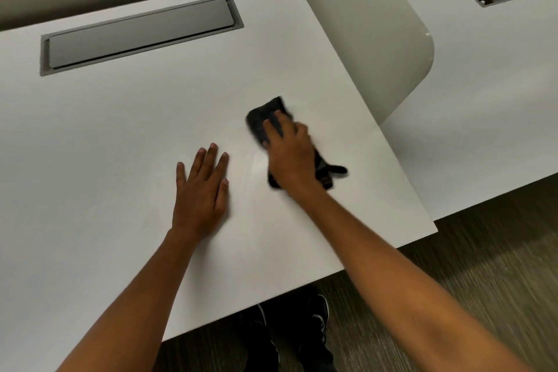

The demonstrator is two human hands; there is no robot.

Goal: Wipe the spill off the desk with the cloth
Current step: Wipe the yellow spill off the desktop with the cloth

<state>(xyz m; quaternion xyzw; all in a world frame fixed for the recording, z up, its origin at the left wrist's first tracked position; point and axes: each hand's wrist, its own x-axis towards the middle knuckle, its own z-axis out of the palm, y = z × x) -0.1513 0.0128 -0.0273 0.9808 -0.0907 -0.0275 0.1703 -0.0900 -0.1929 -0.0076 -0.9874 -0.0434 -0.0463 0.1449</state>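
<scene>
From the head camera, the right hand (290, 154) is pressing down on a dark cloth (262, 122) on the white table (105, 136), its fingers (273, 128) lying spread over the cloth's far part while a corner is poking out beside the wrist. The cloth is sitting toward the table's right side, near the white divider panel (371, 39). Just left of the cloth a faint glossy smear (256, 164) is showing on the surface. The left hand (200, 195) is resting flat on the table, fingers extended and slightly apart, holding nothing. A grey cable hatch (140, 33) is lying closed at the far edge
</scene>
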